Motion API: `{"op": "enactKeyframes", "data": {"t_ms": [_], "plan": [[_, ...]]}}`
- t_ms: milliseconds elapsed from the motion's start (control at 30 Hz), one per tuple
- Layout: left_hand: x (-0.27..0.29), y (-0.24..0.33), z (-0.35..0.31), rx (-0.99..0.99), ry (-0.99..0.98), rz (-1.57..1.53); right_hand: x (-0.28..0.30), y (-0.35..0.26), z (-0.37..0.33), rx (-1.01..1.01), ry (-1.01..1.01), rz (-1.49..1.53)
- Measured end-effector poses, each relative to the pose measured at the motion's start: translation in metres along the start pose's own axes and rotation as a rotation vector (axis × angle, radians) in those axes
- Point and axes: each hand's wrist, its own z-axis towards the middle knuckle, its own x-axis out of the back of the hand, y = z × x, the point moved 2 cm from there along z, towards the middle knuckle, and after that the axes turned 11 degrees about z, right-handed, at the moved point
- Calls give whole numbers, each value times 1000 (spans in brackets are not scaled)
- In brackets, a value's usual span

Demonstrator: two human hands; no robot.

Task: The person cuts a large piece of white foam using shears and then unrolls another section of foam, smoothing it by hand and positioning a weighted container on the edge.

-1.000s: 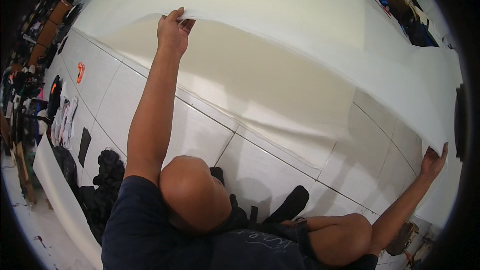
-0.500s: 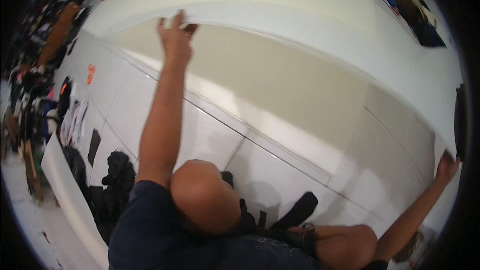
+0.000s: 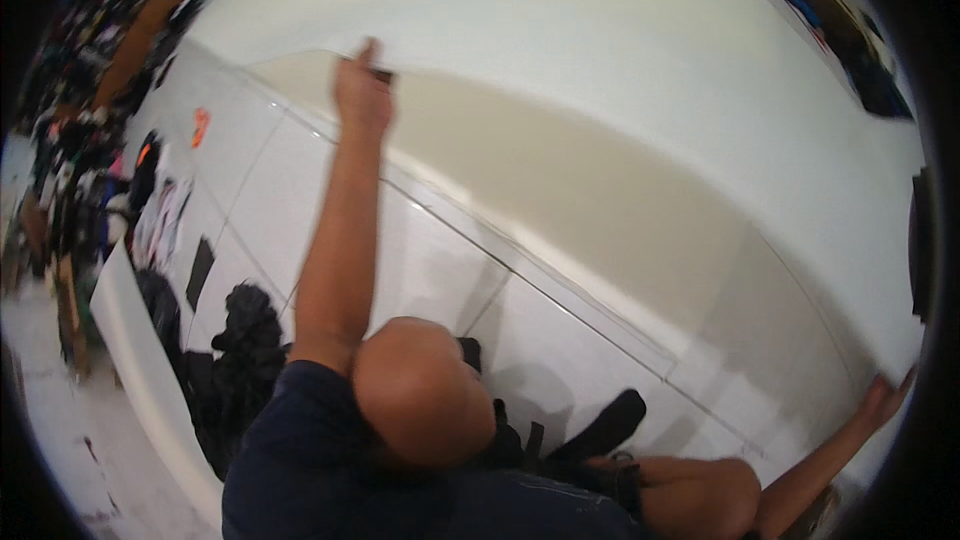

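Note:
A broad, smooth white sheet (image 3: 600,50) spans the far side, its near edge raised and curved over a cream layer (image 3: 570,180) lying on the floor. I cannot tell whether it is cloth or another soft material. At the left part of that edge is my left hand (image 3: 365,95), its fingers closed on the sheet, one finger pointing away from me. Far to the right, near the rim of the view, my right hand (image 3: 882,400) grips the same edge; its fingertips are partly hidden and blurred.
White floor tiles (image 3: 440,260) run between me and the cream layer. To the left lie crumpled black cloth (image 3: 245,340), a pale rolled sheet (image 3: 140,360), an orange scrap (image 3: 200,127) and heaped clutter (image 3: 75,170). More piled items (image 3: 840,30) edge the far right.
The white sheet's near edge has come down and toward me, covering more of the cream layer. My right hand has moved nearer; my left hand stays at the edge. The view has shifted slightly.

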Motion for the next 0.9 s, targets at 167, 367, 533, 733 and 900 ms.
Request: {"op": "enactKeyframes", "data": {"t_ms": [167, 367, 533, 733, 900], "plan": [[35, -97, -79, 338, 13, 125, 234, 176, 0, -496, 9, -138], [79, -162, -107, 533, 36, 379, 272, 216, -16, -585, 60, -275], [90, -186, -109, 566, -21, 492, 287, 220, -20, -666, 50, -402], [90, -203, -99, 625, -69, 556, 305, 222, -40, -662, 74, -507], [118, -236, -99, -439, -964, 1935, 330, 198, -45, -771, 33, -546]]}}
